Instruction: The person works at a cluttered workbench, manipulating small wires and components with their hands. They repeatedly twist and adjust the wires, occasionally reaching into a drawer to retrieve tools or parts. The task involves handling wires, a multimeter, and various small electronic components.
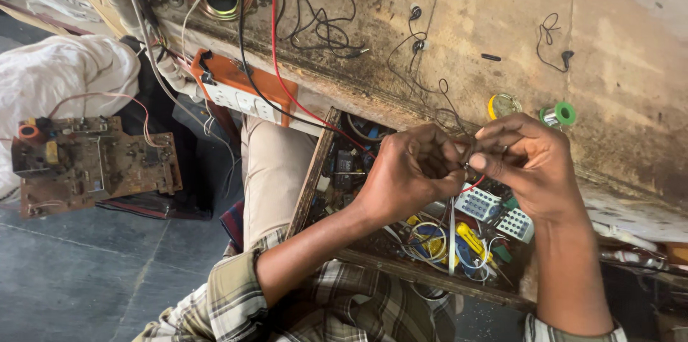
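Red wire (474, 184) pinched between both hands (412, 170) above crowded drawer (315, 170) edge.

**Soft daylight, mostly sharp**

Even, diffuse light filled the scene, brightest on the tabletop (502, 19) toward one o'clock. Shadows were faint; the open drawer (373, 256) sat dimmer. No glare showed. Focus held centrally, softening slightly at the edges.

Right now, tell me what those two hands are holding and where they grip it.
Both the left hand and right hand pinch a thin red wire where their fingers meet, over the open drawer. The exact grip point is hidden by the fingers.
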